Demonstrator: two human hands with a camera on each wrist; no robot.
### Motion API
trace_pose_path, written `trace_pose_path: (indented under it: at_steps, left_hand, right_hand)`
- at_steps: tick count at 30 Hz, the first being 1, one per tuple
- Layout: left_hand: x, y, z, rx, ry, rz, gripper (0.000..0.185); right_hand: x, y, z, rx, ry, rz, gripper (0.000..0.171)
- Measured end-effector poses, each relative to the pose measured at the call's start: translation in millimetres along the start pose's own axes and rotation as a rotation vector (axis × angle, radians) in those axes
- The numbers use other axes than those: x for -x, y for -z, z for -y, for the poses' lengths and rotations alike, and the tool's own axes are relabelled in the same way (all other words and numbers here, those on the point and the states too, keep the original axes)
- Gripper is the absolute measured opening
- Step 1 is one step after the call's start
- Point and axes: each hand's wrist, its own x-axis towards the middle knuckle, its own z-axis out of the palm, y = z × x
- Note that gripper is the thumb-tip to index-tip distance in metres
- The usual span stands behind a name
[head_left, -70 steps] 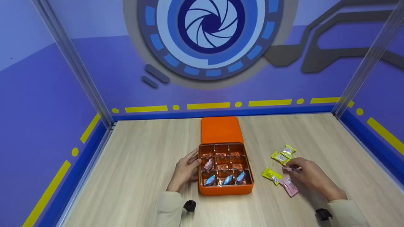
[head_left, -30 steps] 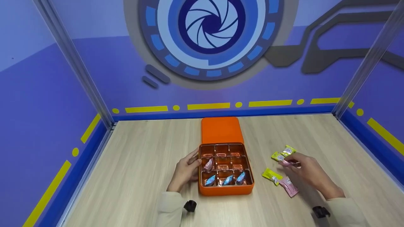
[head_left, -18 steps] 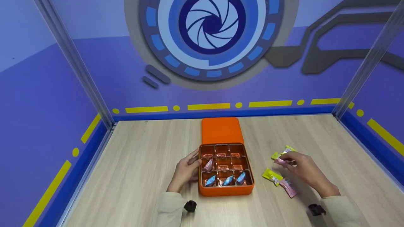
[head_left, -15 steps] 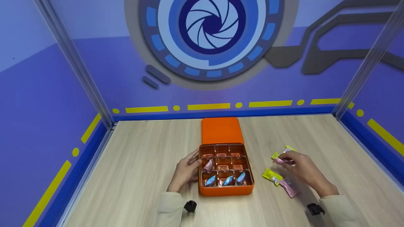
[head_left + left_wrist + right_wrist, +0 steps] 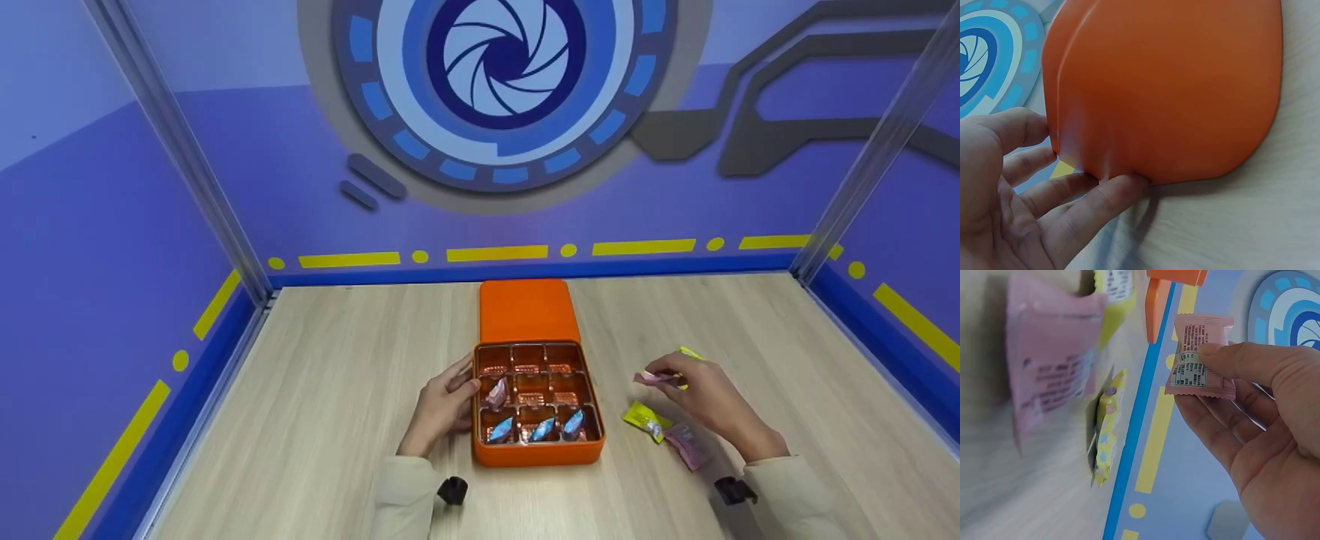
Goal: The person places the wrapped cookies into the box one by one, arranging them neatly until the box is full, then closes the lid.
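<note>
An orange box [image 5: 537, 453] with a gold divided tray lies open on the wooden table, its lid [image 5: 527, 309] behind it. Three blue candies [image 5: 541, 428] fill the front row and one pink candy [image 5: 495, 391] sits in the middle row's left cell. My left hand [image 5: 463, 382] rests with straight fingers [image 5: 1100, 197] against the box's left wall [image 5: 1168, 84]. My right hand [image 5: 660, 377] is raised right of the box and pinches a pink candy [image 5: 1199, 357] between thumb and fingers.
On the table under my right hand lie a yellow candy [image 5: 645, 418], a pink candy [image 5: 684, 444] and another yellow candy [image 5: 688, 352], half hidden by the hand. Purple walls with metal posts enclose the table [image 5: 337, 360] on three sides.
My right hand has lifted the pink candy off the table and carried it left toward the box. The left hand and the box have not moved.
</note>
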Motion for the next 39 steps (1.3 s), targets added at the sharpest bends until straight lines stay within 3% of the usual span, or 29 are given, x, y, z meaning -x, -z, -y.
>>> trace_pose_path:
  at_steps: [5,23,39]
  left_hand:
    - [1.4,-0.3,-1.1,-0.013,-0.003,0.002,0.056]
    - [1.3,-1.0,-1.3,-0.027,-0.012,-0.015,0.056]
    - [2.6,-1.5,-3.0,-0.03,-0.002,-0.014,0.056]
  right_hand:
    - [-3.7,-2.7,3.1,0.014,0.058,-0.038,0.028]
    - [-19.0,-11.3,16.4,-0.006,0.104,-0.024,0.032]
    - [-30.2,-18.5,30.4,-0.051,0.085,0.021,0.021]
